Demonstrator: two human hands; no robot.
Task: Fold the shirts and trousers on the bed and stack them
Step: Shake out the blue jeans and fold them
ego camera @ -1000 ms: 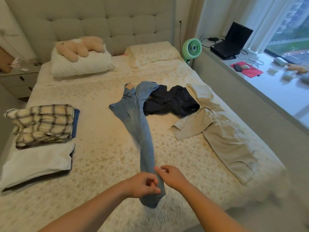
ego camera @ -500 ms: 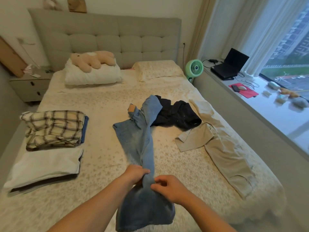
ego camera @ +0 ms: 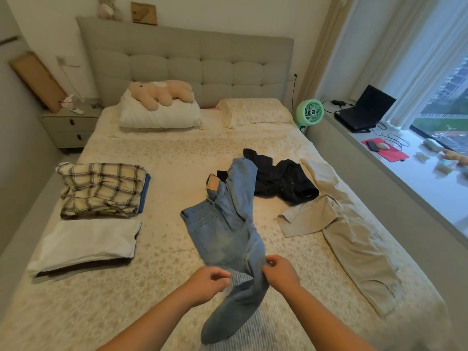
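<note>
Jeans (ego camera: 229,231) are the landmark in the head view: they lie twisted near the middle of the bed (ego camera: 177,153), waistband toward the headboard, one leg bunched and trailing off the near edge. The right hand (ego camera: 279,273) is curled round the leg fabric and pinches it. The left hand (ego camera: 209,282), just beside it, is loosely curled at the cloth; whether it truly has hold cannot be told.

Touching the jeans on the headboard side lies a dark garment (ego camera: 283,182), and beyond that, toward the window, beige trousers (ego camera: 354,239) are spread out. Well apart on the other side sit a folded plaid shirt (ego camera: 101,190) and a white folded stack (ego camera: 86,243).

Trouble is judged likely from the twist: if the leg is pulled before it is straightened, a crooked fold would be set in. The dark garment could also be dragged along by the waistband. A one-handed hold may let the hanging leg slip to the floor.
</note>
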